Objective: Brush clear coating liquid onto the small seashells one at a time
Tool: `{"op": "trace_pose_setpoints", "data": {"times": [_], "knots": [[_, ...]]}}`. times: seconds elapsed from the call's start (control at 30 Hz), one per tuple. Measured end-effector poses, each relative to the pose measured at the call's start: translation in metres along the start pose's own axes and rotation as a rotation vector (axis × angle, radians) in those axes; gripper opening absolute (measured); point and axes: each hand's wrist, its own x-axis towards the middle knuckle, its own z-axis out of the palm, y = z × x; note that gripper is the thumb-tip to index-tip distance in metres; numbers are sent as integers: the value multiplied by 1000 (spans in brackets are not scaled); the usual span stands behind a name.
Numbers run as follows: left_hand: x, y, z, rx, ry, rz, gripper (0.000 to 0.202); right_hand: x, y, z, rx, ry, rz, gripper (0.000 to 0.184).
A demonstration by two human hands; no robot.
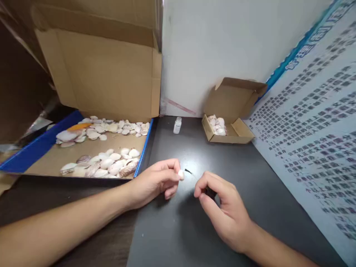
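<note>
My left hand [158, 181] rests on the dark table [222, 159] and pinches a small white shell [181, 174] between thumb and fingertips. My right hand [222, 207] is just to the right of it, fingers closed round the black cap of a thin brush [191, 173]. The brush's dark tip points left and sits a little short of the shell. A small clear glass bottle [177, 125] stands open farther back on the table.
A blue-edged cardboard tray [41, 148] with several pale shells lies at the left, under a big open carton [105, 70]. A small open cardboard box [230, 111] with a few shells sits at the back right. A printed poster [314, 122] covers the right wall.
</note>
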Motion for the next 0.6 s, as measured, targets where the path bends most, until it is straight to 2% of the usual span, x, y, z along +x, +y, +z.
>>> {"op": "trace_pose_setpoints", "data": {"times": [0.13, 0.23, 0.3, 0.47, 0.6], "knots": [[-2, 0, -1, -18, -8, -3, 17, 0, -3, 1, 2, -151, 30, 14], [-3, 1, 0, -30, 8, -1, 18, -1, -3, 3, -31, -264, 118, 15], [-3, 1, 1, -30, 16, 1, 18, -2, -3, 2, -17, -251, 119, 15], [-3, 0, 1, -22, 7, 0, 17, -4, -2, 0, 48, -138, -9, 16], [-2, 0, -1, -15, 6, 0, 16, -2, 0, 1, -11, -125, 70, 16]]}}
